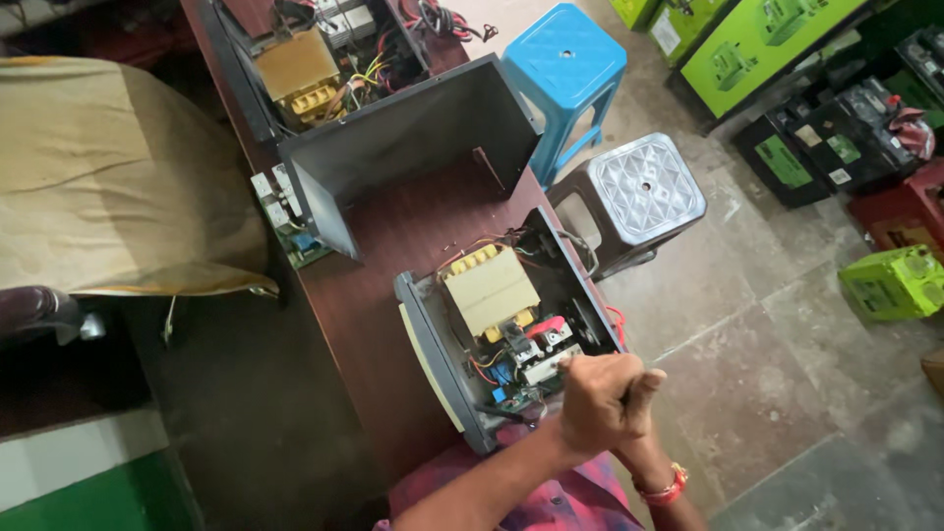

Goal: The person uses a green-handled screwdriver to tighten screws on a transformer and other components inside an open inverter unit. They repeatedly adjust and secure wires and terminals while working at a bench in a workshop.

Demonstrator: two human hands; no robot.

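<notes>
Along a narrow wooden bench, both hands clasp together over an opened power unit at its near end, grey stool beside, green cartons beyond.

Two stools, two opened power units.

electronics repair workshop, likely shop for power backup units. long dark red-brown wooden bench carries opened grey metal power unit with yellow-taped transformer and loose coloured wiring exposed; second opened unit with brown transformer at far end; removed dark grey metal cover between them; small green circuit board at bench's left edge. right side: black batteries and bright green cartons on worn stone floor. blue plastic stool and grey plastic stool beside bench.
</notes>
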